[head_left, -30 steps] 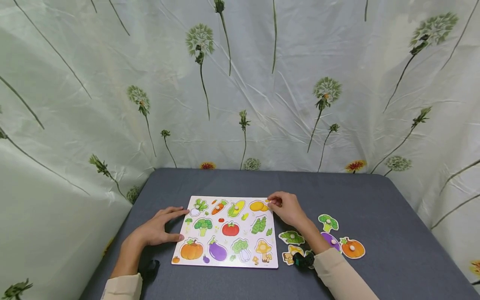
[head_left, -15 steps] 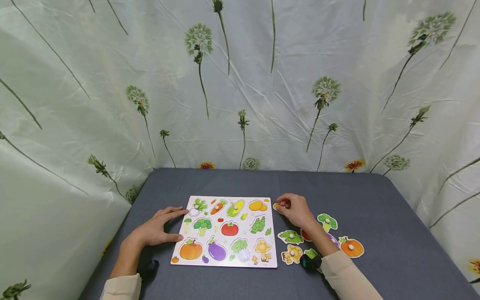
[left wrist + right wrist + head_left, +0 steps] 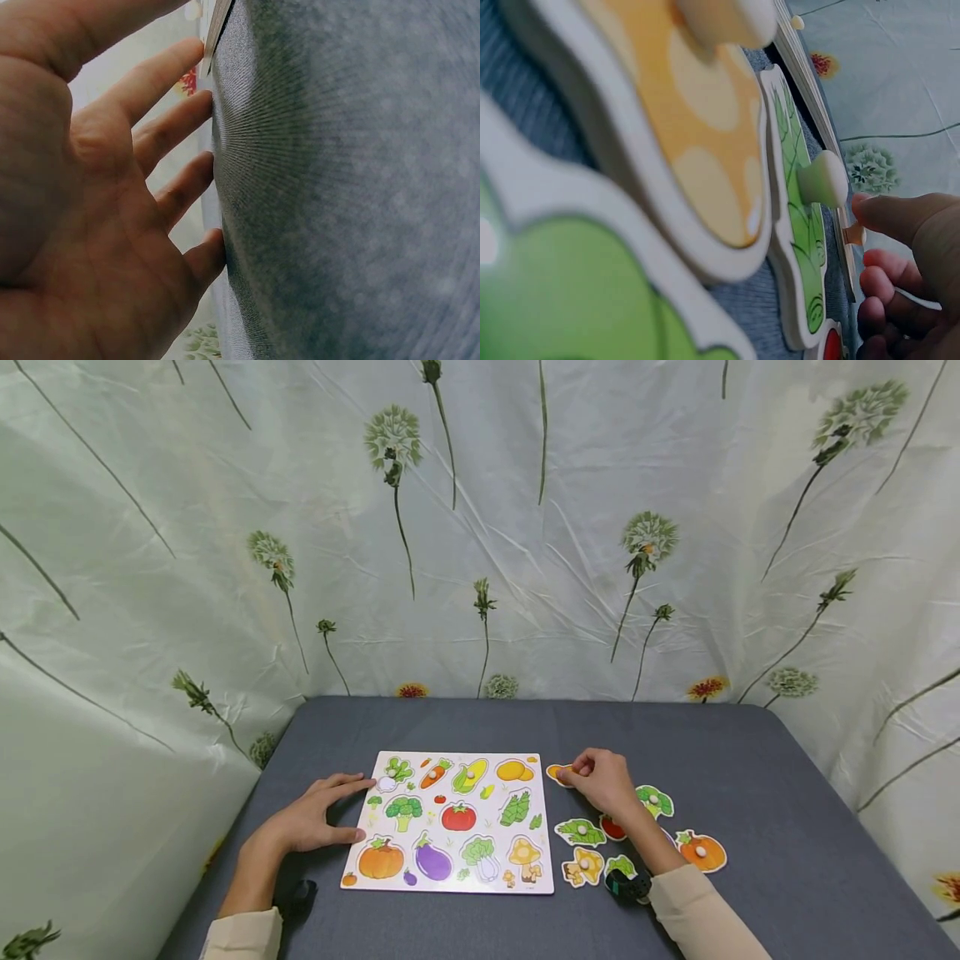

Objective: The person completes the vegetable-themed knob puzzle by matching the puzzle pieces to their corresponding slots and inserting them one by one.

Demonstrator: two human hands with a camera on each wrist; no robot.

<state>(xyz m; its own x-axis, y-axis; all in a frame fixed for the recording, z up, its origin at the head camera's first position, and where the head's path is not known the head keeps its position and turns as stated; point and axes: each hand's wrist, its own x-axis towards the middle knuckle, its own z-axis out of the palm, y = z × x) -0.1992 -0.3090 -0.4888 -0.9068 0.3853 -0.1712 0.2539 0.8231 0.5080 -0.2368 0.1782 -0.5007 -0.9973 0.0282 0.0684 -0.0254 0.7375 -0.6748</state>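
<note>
A white vegetable puzzle board (image 3: 487, 839) lies on the dark grey table. At its left edge rests my left hand (image 3: 315, 817), thumb and fingers spread; the left wrist view shows those fingers (image 3: 169, 135) straight, near the board's edge. My right hand (image 3: 606, 783) is just off the board's upper right corner, over a yellow-orange puzzle piece (image 3: 557, 773) lying on the table. In the right wrist view, the thumb and curled forefinger of that hand (image 3: 907, 262) stand apart on either side of a small orange knob (image 3: 855, 235). Part of the piece is hidden.
Right of the board lie a leafy green piece (image 3: 581, 832), a mushroom piece (image 3: 583, 867), a tomato piece (image 3: 611, 828), a broccoli piece (image 3: 654, 800), a pumpkin piece (image 3: 701, 852) and a bok choy piece (image 3: 620, 865). Carrot (image 3: 435, 774) and corn (image 3: 470, 775) pieces sit in the board.
My right hand has moved right, away from the board's corner, and the yellow-orange piece now lies on the table with more of it showing. My left hand stays at the board's edge.
</note>
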